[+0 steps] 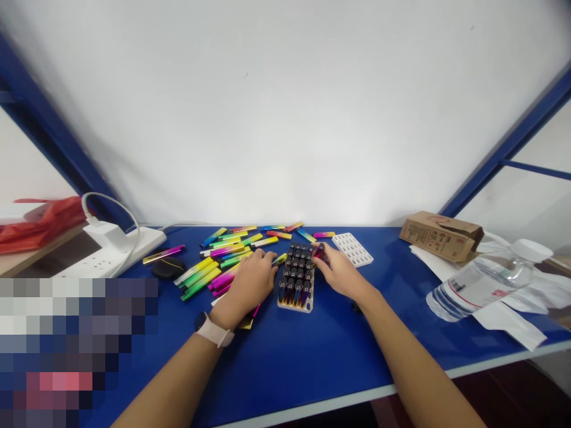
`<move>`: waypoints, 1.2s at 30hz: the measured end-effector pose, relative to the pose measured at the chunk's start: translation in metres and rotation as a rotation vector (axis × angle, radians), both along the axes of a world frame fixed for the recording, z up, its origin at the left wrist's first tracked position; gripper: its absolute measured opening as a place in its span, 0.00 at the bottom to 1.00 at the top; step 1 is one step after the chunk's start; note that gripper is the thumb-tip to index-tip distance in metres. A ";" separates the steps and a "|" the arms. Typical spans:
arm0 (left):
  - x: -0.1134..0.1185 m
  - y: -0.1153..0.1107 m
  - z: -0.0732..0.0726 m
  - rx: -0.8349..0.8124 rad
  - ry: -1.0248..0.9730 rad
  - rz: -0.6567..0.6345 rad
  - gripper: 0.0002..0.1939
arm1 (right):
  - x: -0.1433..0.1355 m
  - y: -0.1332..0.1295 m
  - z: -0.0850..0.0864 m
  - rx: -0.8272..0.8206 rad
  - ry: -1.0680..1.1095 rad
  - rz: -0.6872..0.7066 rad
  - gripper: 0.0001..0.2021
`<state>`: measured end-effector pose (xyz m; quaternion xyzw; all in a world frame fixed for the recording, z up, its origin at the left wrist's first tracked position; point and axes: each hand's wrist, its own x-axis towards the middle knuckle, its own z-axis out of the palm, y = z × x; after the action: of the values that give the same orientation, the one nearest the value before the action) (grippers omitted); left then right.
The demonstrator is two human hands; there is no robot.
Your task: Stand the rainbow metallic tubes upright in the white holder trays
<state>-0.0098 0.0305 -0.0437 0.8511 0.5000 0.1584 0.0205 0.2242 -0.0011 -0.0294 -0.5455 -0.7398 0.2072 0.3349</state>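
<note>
A white perforated tray [307, 306] stands in front of me, its rows filled with upright, shiny gradient-coloured sticks [294, 273] that have black ends. At its far right corner, the fingers of my right hand [341, 273] are closed around one black-ended, purplish stick [319, 249]. To the left of the tray is my left hand [254, 276], with a yellow-green stick [279, 260] at its closed fingertips. A loose pile of similar sticks [200, 279] in green, yellow and magenta lies beside and partly under that hand.
Behind my right hand lies a second white perforated tray [352, 248]. A cardboard box [439, 236], white paper [508, 324] and a clear bottle [486, 282] occupy the right side. On the left are a black mouse [168, 268], a power strip [104, 252] and a blurred-out person.
</note>
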 end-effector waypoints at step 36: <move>0.006 0.003 0.009 -0.022 -0.819 -0.066 0.13 | 0.008 -0.003 0.000 0.102 -0.018 -0.007 0.27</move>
<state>-0.0043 0.0331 -0.0348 0.7331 0.4247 0.4780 0.2319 0.2319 -0.0042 -0.0298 -0.5320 -0.7505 0.1630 0.3565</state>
